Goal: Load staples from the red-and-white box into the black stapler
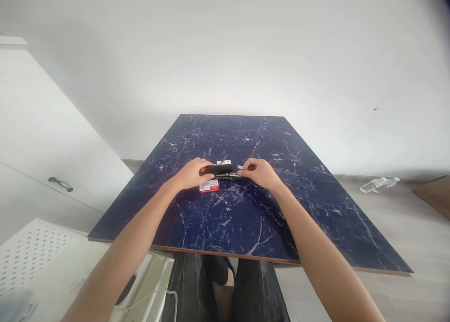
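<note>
Center of the blue marble surface [225,219], both arms stretched forward, hands close together!
Left hand [191,174] clenches a black stapler [214,169]; right hand [260,173] pinches a thin metal strip [230,175] between its fingers [246,167], red-and-white box [209,186] just below.

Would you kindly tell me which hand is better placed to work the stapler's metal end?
The right hand: its fingers are at that metal end, while the left hand grips the stapler's black body.
</note>
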Demonstrator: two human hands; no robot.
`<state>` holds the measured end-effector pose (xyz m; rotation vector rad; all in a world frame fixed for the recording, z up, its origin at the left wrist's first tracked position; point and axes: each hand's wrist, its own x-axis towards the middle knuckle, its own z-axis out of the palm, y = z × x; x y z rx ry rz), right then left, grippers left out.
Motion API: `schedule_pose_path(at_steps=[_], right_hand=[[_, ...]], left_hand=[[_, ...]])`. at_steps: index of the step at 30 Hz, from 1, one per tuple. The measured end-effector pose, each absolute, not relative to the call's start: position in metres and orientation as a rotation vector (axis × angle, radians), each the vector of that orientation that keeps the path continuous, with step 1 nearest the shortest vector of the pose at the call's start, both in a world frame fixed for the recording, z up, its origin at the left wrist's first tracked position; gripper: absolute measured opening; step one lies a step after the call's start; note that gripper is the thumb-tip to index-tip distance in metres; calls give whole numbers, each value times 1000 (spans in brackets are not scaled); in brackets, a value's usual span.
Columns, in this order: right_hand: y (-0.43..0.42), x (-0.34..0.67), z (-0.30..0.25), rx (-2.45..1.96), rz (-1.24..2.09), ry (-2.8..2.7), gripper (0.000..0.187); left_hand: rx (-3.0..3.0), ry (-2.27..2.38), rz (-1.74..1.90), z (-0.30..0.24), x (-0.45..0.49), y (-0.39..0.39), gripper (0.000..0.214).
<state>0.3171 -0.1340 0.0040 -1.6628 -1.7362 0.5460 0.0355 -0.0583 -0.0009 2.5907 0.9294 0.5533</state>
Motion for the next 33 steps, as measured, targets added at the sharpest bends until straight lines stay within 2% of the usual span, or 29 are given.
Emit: schedule_pose_path(at_steps=[12, 22, 33], right_hand=[[-132, 314, -1, -1635, 480, -1892, 20], [-128, 312, -8, -1649, 680, -1784, 28], [-126, 310, -14, -1654, 525, -1897, 17]], left_hand=[[2566, 930, 558, -5, 34, -56, 37], [2567, 940, 551, -4, 35, -57, 36], [2558, 954, 559, -5, 35, -57, 38]])
